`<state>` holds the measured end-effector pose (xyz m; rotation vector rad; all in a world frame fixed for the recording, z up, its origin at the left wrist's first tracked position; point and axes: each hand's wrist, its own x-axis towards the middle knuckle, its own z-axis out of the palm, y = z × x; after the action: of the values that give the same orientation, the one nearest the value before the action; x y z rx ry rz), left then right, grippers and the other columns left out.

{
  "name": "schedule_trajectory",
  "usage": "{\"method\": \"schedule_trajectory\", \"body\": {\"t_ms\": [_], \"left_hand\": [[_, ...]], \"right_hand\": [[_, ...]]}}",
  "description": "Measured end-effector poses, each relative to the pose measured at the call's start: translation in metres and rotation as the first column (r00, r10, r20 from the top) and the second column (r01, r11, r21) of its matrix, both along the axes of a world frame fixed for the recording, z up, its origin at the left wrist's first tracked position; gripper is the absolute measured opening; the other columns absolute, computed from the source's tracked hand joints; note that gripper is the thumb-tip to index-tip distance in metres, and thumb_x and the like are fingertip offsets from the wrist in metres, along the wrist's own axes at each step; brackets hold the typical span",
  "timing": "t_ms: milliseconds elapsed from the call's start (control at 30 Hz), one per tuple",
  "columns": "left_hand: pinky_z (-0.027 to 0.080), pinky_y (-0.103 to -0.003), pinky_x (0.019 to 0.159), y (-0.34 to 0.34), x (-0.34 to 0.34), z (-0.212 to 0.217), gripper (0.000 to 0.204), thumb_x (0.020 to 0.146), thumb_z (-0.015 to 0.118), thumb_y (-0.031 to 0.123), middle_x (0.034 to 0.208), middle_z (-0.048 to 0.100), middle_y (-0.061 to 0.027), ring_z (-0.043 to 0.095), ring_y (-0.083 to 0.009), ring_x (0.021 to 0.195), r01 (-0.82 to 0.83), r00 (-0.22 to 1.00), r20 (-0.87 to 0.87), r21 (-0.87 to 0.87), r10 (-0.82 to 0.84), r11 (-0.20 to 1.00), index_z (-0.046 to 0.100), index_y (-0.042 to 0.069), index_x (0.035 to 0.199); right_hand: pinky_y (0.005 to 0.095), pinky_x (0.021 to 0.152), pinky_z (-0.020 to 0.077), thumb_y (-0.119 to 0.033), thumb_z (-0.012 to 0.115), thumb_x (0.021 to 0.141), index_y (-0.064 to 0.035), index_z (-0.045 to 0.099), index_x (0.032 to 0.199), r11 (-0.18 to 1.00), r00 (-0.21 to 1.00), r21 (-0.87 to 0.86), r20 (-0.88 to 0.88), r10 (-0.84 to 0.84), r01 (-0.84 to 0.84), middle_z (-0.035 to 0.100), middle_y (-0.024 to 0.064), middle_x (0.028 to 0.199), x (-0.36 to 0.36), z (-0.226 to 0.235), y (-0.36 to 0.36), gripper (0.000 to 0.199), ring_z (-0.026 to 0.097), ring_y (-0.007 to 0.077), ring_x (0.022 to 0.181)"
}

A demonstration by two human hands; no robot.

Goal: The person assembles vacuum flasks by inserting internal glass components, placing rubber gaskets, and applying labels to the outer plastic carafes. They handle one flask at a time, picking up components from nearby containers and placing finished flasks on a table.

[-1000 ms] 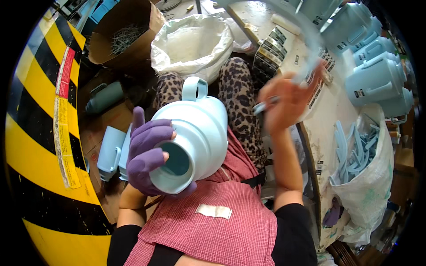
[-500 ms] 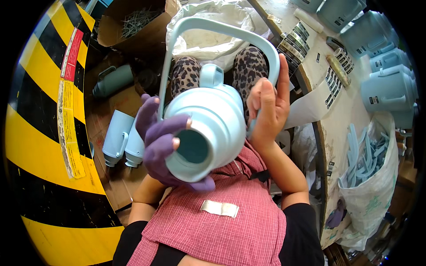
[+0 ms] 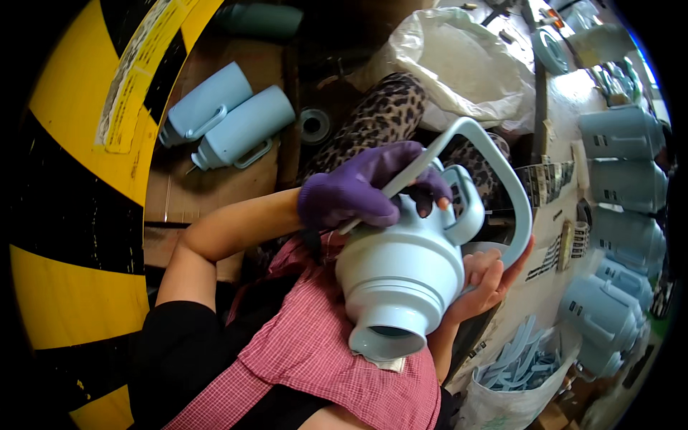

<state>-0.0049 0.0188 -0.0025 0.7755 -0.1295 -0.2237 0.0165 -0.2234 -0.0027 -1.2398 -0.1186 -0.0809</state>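
Observation:
A light-blue plastic thermos jug lies tilted over my lap, its open mouth pointing down toward my pink checked apron. Its long carrying handle arches away on the far right side, and a smaller loop grip sticks out of the body. My left hand, in a purple glove with bare fingertips, is closed around the left arm of the handle and rests on the jug's side. At the jug's right side my bare right hand has curled fingers by the handle's other end; part of it is hidden.
Two light-blue jugs lie on cardboard at the left, beside a yellow-and-black striped panel. Ahead is a white sack. Several jugs and label sheets occupy the right-hand table; a bag of blue handle strips stands nearer.
The view has swung round. The jug has turned so its mouth faces lower. My left hand has shifted from the mouth's rim to the handle arm; my right hand stays on the jug's right side.

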Motion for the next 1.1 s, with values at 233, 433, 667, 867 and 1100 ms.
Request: {"method": "schedule_trajectory", "body": {"t_ms": [233,433,667,867,1100], "left_hand": [[0.045,-0.030,0.090,-0.004,-0.008,-0.013,0.036,0.075,0.059,0.006,0.120,0.062,-0.0129,0.054,-0.0143,0.093,-0.159,0.976,0.164,0.097,0.142,0.982,0.046,0.012,0.108],[0.047,-0.029,0.089,-0.007,-0.009,-0.013,0.034,0.075,0.057,0.003,0.122,0.062,-0.0137,0.055,-0.0124,0.091,-0.220,0.975,0.053,0.172,0.214,0.960,0.047,0.010,0.107],[0.030,-0.047,0.115,-0.005,0.007,-0.017,0.037,0.094,0.059,0.026,0.136,0.057,-0.0172,0.049,-0.0301,0.129,-0.690,0.582,0.768,0.291,0.269,0.663,0.053,0.003,0.123],[0.049,-0.043,0.106,0.015,0.032,-0.008,0.049,0.094,0.067,0.009,0.144,0.052,-0.0247,0.064,-0.0260,0.122,-0.112,0.818,0.573,0.079,0.047,0.990,0.042,0.005,0.136],[0.045,-0.054,0.102,0.085,0.124,0.040,0.045,0.093,0.064,0.027,0.146,0.051,-0.0187,0.058,-0.0347,0.125,-0.924,0.328,0.825,0.382,-0.461,0.028,0.058,0.012,0.135]], "right_hand": [[0.0205,0.047,0.0271,-0.006,0.048,0.099,-0.0051,0.023,0.162,1.000,1.000,-0.017,0.000,-0.009,0.009,0.037,-0.0038,0.063,0.001,-0.002,0.004,0.067,0.030,0.0027,0.049],[0.0217,0.059,0.0329,-0.008,0.046,0.103,-0.0013,0.029,0.159,0.989,1.000,-0.146,0.005,0.016,-0.015,0.038,-0.0037,0.065,0.002,-0.002,0.008,0.059,0.034,0.0028,0.059],[0.0267,0.060,0.0358,-0.017,0.045,0.104,-0.0013,0.040,0.152,1.000,0.983,0.027,0.182,-0.004,-0.001,0.038,-0.0011,0.067,0.009,-0.010,0.007,0.051,0.040,0.0108,0.064],[0.0319,0.073,0.0449,-0.034,0.058,0.102,-0.0022,0.050,0.142,0.988,0.949,-0.015,0.275,0.151,-0.153,0.052,0.0055,0.084,0.068,-0.030,0.015,0.052,0.052,0.0189,0.083],[0.0388,0.090,0.0519,-0.036,0.053,0.105,-0.0049,0.051,0.141,0.840,0.901,0.412,-0.092,0.424,-0.353,0.062,0.0096,0.107,0.130,-0.078,0.016,0.048,0.060,0.0223,0.105]]}}
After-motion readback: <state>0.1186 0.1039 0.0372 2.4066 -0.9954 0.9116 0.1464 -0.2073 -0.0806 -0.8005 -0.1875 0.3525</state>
